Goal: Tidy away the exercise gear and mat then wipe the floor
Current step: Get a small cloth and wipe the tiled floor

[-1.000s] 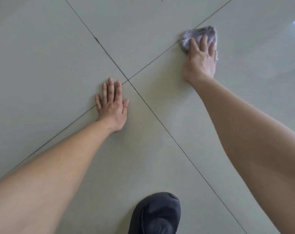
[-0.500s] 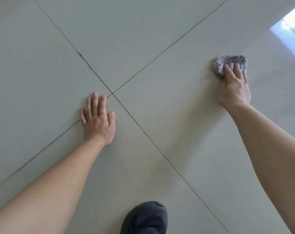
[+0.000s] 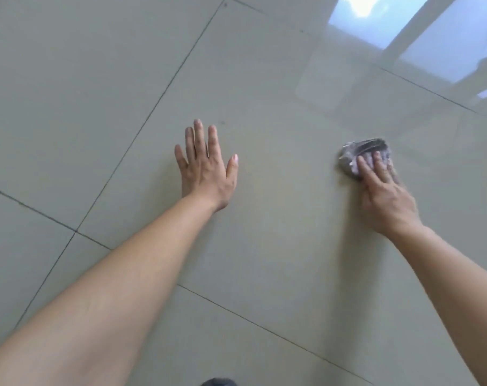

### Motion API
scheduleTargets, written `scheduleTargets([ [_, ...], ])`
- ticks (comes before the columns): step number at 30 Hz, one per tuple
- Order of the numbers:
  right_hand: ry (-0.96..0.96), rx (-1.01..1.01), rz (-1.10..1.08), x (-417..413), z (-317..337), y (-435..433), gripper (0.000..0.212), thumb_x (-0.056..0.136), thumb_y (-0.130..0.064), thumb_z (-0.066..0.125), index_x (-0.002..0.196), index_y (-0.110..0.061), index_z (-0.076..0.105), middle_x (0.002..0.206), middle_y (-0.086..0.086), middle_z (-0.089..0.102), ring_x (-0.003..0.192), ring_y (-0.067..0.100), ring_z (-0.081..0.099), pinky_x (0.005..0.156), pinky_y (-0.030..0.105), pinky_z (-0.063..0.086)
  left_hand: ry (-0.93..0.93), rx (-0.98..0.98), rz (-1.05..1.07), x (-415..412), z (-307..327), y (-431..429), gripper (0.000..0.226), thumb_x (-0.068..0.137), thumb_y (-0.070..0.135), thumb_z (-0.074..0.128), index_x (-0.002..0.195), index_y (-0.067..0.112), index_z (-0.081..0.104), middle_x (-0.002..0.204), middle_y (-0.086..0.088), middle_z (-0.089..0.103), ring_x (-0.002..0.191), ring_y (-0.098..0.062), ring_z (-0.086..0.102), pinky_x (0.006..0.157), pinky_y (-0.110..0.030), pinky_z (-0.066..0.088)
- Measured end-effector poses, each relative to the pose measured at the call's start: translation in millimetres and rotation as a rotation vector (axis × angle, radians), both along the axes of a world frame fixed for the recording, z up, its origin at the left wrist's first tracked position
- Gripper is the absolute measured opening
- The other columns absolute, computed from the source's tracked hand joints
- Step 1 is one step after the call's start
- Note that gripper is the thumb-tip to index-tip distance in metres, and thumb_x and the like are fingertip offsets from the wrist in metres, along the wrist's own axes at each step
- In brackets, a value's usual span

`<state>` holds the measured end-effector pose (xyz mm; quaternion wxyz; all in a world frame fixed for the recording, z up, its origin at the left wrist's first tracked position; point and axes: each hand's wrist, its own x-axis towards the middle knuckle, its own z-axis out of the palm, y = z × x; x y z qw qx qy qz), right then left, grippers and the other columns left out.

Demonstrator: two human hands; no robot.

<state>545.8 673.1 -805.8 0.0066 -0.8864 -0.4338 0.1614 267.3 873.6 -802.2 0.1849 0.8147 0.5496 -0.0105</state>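
Observation:
A crumpled grey cloth point(image 3: 360, 151) lies on the pale tiled floor point(image 3: 278, 224) at the right of the head view. My right hand point(image 3: 384, 196) presses down on it, fingers laid fairly straight over its near half; both hand and cloth are motion-blurred. My left hand point(image 3: 206, 168) rests flat on the floor in the middle, fingers spread, holding nothing. About one hand's length of bare tile separates the two hands. No exercise gear or mat is in view.
Dark grout lines point(image 3: 153, 107) cross the floor at the left and below my arms. A bright window reflection point(image 3: 404, 32) shines on the tiles at the top right. The tip of a dark shoe point(image 3: 218, 382) shows at the bottom edge.
My right hand has swept the cloth to the right and back towards me. My left hand has left the grout crossing and now rests further right on one tile. The shoe has nearly left view.

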Motion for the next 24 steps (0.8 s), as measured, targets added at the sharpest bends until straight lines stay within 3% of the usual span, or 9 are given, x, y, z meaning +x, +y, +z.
scheduleTargets([
  [3,0.024,-0.082,-0.466,36.9,4.9,-37.4,0.058,0.101,-0.026,0.027,0.159,-0.025,0.019,0.167,0.009,0.006,0.153,0.03,0.006,0.123,0.037,0.008,0.037,-0.038,-0.043,37.6,-7.5,4.6,0.081,0.099,0.056,0.029,0.156,0.011,-0.008,0.162,-0.012,-0.019,0.15,-0.029,-0.017,0.12,-0.053,-0.008],
  [5,-0.004,-0.058,-0.549,20.7,-4.6,-47.0,0.056,0.104,-0.021,0.03,0.159,-0.023,0.018,0.166,0.013,0.006,0.153,0.034,0.005,0.122,0.038,0.008,0.065,-0.091,0.01,57.9,-14.5,4.8,0.092,0.094,0.065,0.031,0.155,0.01,-0.009,0.162,-0.015,-0.018,0.149,-0.031,-0.017,0.118,-0.059,-0.008],
  [10,-0.005,-0.032,-0.507,-33.8,-9.8,-35.6,0.057,0.102,-0.021,0.032,0.158,-0.029,0.02,0.166,0.01,0.008,0.152,0.04,0.005,0.122,0.042,0.009,0.199,-0.111,0.014,73.2,-19.4,2.7,0.107,0.084,0.079,0.029,0.155,0.006,-0.005,0.161,-0.021,-0.015,0.149,-0.035,-0.017,0.113,-0.064,-0.009],
  [14,0.121,-0.076,-0.287,-75.0,6.4,-11.1,0.064,0.098,-0.021,0.032,0.158,-0.033,0.015,0.167,0.006,0.001,0.151,0.041,-0.004,0.122,0.05,0.009,0.251,-0.218,-0.005,74.5,-11.4,8.2,0.11,0.083,0.08,0.03,0.154,0.007,-0.011,0.16,-0.02,-0.022,0.147,-0.035,-0.023,0.114,-0.065,-0.01],
  [19,0.205,-0.203,-0.137,-55.6,18.5,-18.1,0.074,0.099,-0.019,0.038,0.157,-0.037,-0.005,0.166,0.004,-0.016,0.15,0.038,-0.019,0.122,0.047,0.001,0.364,-0.422,-0.009,78.5,4.7,16.7,0.117,0.079,0.085,0.033,0.151,0.011,-0.024,0.155,-0.018,-0.035,0.142,-0.035,-0.034,0.113,-0.063,-0.015],
  [24,0.236,-0.167,-0.088,-28.9,17.7,-23.0,0.067,0.103,-0.023,0.032,0.157,-0.039,-0.004,0.165,0.001,-0.019,0.15,0.033,-0.02,0.123,0.043,-0.002,0.414,-0.47,0.005,87.1,17.1,19.6,0.119,0.078,0.085,0.035,0.151,0.013,-0.025,0.155,-0.016,-0.036,0.143,-0.033,-0.033,0.114,-0.062,-0.013],
])
